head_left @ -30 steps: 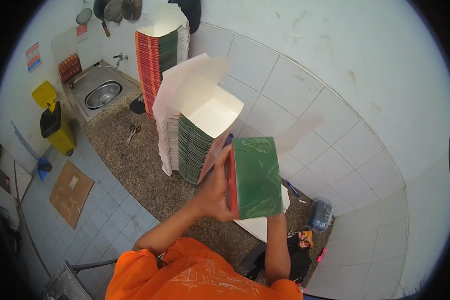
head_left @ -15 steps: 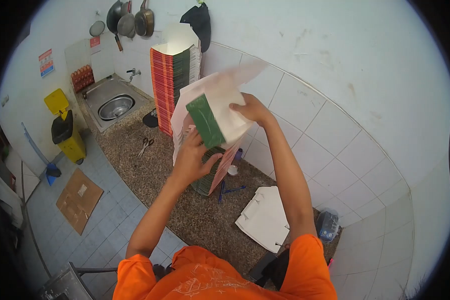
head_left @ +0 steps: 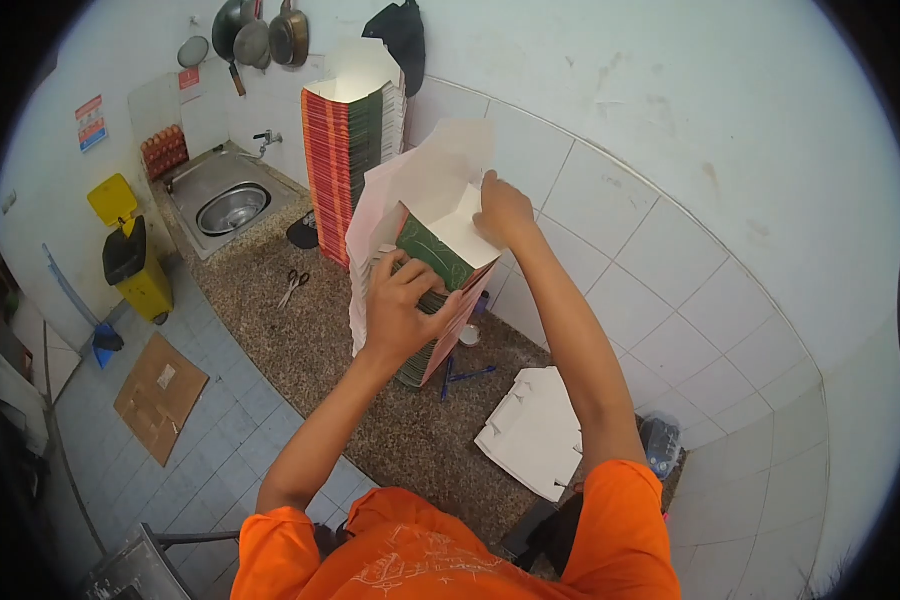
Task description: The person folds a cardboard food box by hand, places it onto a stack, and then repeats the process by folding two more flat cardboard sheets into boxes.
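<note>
A folded cardboard box (head_left: 435,249), green outside and white inside, sits on top of a nested stack of like boxes (head_left: 418,370) with its pale lid flap standing up. My left hand (head_left: 405,305) is bent around the near green side, fingers and thumb pressed at the box's lower edge and the stack's top. On the far right, my right hand (head_left: 505,212) grips the white rim of the same box, with the fingertips partly hidden. Behind stands a taller stack of red and green boxes (head_left: 332,170).
Flat white cardboard (head_left: 535,430) lies on the granite counter (head_left: 270,330) near blue pens (head_left: 470,375) and a small white round item (head_left: 469,335). Scissors (head_left: 292,287) rest left of the stack. A sink (head_left: 232,208) is at the far end; a tiled wall borders the right.
The green and white box has come down and settled onto the nearer stack. My left hand has moved in against its side, and my right hand has stayed at its right rim.
</note>
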Demonstrator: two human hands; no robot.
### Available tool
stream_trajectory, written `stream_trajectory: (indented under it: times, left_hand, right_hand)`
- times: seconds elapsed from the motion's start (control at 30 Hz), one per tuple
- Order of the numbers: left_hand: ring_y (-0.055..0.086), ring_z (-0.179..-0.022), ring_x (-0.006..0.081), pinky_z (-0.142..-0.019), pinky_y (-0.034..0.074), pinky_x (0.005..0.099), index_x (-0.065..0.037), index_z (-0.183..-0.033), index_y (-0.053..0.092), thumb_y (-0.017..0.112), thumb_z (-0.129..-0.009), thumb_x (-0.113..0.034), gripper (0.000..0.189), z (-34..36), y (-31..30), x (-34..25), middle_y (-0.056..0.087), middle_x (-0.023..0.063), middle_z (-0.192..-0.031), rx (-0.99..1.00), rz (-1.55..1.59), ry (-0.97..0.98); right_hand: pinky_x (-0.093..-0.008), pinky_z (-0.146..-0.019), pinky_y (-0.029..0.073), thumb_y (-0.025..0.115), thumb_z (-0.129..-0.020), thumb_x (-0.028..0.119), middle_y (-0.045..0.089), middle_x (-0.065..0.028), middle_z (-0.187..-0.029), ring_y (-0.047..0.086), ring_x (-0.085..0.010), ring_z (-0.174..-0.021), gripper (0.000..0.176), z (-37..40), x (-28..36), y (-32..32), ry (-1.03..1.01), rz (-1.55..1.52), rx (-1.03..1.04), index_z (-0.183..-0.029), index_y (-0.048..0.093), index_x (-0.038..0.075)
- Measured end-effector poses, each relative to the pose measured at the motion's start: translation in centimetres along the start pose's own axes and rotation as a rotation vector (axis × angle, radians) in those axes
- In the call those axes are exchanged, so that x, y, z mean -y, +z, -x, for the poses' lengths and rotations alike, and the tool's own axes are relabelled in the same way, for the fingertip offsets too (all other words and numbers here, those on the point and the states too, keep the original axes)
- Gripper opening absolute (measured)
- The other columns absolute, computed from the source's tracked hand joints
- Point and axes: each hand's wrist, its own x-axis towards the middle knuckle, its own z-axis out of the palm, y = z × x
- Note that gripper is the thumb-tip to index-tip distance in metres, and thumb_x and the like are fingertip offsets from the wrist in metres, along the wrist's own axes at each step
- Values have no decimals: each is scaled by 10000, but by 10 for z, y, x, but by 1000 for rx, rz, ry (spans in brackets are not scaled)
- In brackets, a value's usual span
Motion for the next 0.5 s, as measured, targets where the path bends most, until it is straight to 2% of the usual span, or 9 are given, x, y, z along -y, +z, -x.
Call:
stream_trajectory:
  times: [0.07,0.13,0.17,0.23,0.3,0.37,0.4,0.47,0.5]
  left_hand:
    - [537,-970,296,-875,441,429,-79,-736,690,849,-722,-218,212,1,2,-3,625,53,-837,-11,9,-29]
    - [542,-955,295,-847,445,428,-76,-754,690,857,-722,-251,244,-2,-4,-11,618,68,-840,-13,-44,-57]
    - [547,-941,294,-819,450,427,-73,-772,691,865,-722,-284,278,-3,-6,-15,611,84,-844,-10,-97,-82]
    - [575,-871,281,-747,458,418,-83,-860,694,872,-723,-337,339,-2,-9,-7,610,85,-819,-11,-111,-84]
    - [603,-802,268,-674,466,409,-93,-948,697,880,-724,-391,415,-1,-10,0,609,85,-795,-3,-125,-67]
    - [625,-633,244,-559,467,390,-111,-1133,650,888,-696,-519,644,3,-9,2,603,72,-733,214,-111,-329]
    - [625,-633,244,-559,467,390,-111,-1133,650,888,-696,-519,644,8,-4,4,603,72,-733,220,-112,-324]
    - [619,-549,226,-508,467,382,-107,-1222,593,893,-662,-579,792,16,7,11,605,57,-696,169,-131,-308]
    - [619,-549,226,-508,467,382,-107,-1222,593,893,-662,-579,792,17,6,14,605,57,-696,177,-135,-300]
  right_hand:
    - [-452,-883,550,760,-824,364,676,-231,-1119,673,-362,-1043,532,13,6,-17,-10,19,-111,-1140,563,-16]
    - [-437,-869,537,694,-909,423,666,-192,-1200,667,-337,-997,498,34,17,-47,-140,-401,-88,-1127,607,-15]
    - [-437,-869,537,694,-909,423,666,-192,-1200,667,-337,-997,498,45,18,-49,-147,-394,-79,-1127,607,-15]
    - [-425,-840,520,610,-979,405,690,-182,-1146,661,-326,-941,434,68,20,-51,-445,-790,539,-1096,645,-12]
    - [-432,-821,520,592,-992,393,704,-186,-1076,667,-343,-906,425,80,25,-54,-447,-618,496,-1079,649,-18]
    - [-478,-774,534,594,-984,383,710,-208,-857,683,-407,-820,404,85,40,-63,-439,-376,356,-1079,645,-6]
    - [-478,-774,534,594,-984,383,710,-208,-857,683,-407,-820,404,85,52,-57,-433,-381,352,-1079,645,-6]
    - [-519,-727,541,596,-971,345,711,-219,-835,684,-439,-805,359,84,77,-46,-352,-252,28,-1087,632,7]
    - [-536,-698,539,602,-955,325,703,-240,-825,692,-439,-797,331,81,85,-39,-308,-278,72,-1079,624,19]
